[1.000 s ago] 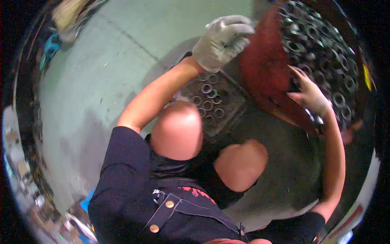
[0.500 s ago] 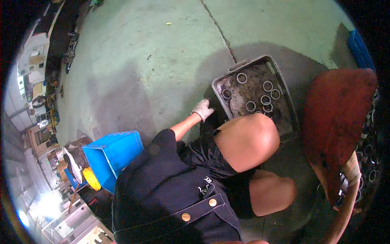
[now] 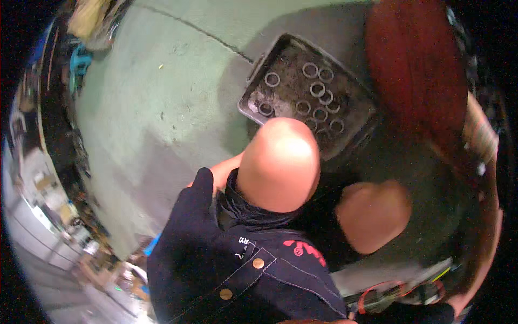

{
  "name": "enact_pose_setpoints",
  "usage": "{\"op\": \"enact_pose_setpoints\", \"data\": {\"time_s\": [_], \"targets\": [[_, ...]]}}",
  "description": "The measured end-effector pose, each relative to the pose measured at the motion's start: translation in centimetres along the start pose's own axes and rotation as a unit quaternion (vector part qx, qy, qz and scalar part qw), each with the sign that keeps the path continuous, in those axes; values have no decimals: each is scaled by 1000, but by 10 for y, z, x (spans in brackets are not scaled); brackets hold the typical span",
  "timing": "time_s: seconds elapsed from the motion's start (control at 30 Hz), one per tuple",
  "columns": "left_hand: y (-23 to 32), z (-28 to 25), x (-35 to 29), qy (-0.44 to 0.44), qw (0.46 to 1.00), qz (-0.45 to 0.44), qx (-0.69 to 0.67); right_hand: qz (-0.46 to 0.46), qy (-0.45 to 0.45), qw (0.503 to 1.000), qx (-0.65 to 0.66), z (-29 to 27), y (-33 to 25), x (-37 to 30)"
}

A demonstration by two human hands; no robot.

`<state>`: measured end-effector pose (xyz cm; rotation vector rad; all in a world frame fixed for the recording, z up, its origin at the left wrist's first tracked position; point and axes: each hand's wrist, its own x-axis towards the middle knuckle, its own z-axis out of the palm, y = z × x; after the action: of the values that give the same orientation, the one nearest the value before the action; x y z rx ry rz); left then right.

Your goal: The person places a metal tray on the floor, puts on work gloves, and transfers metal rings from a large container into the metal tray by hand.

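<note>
A grey rectangular tray (image 3: pixel 350 65) lies on the floor in front of my knees, its inside dark and dirty. Several grey metal rings (image 3: pixel 317 89) are spread over its bottom, some overlapping. My left forearm (image 3: pixel 224 171) runs behind my raised knee, which hides the hand. At the far right, my gloved right hand (image 3: pixel 482 132) is beside the edge of a large, rounded dark red thing (image 3: pixel 418 65), whose kind I cannot make out. Blur hides the fingers, so whether they grip it does not show.
My knees (image 3: pixel 280 164) stand between me and the tray. Green floor (image 3: pixel 162 81) spreads left of it. Cluttered shelves and boxes line the left rim. Orange-red looped cable (image 3: pixel 380 294) lies at lower right. A blue edge (image 3: pixel 152 245) shows by my left side.
The view has swung, shifting the tray up and left in the picture. My left hand has gone behind my knee. The right hand and the red thing appear higher, and the blue bin is mostly out of view.
</note>
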<state>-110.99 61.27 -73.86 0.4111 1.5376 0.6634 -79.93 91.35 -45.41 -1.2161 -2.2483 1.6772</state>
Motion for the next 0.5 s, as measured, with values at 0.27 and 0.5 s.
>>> {"op": "enact_pose_setpoints", "data": {"time_s": [0.27,0.5], "targets": [[299,119,-152,122,731,-41,671,-330,-39,941,60,34,-115,40],[252,75,-147,41,805,24,591,-584,-119,802,-44,-87,75,45]]}}
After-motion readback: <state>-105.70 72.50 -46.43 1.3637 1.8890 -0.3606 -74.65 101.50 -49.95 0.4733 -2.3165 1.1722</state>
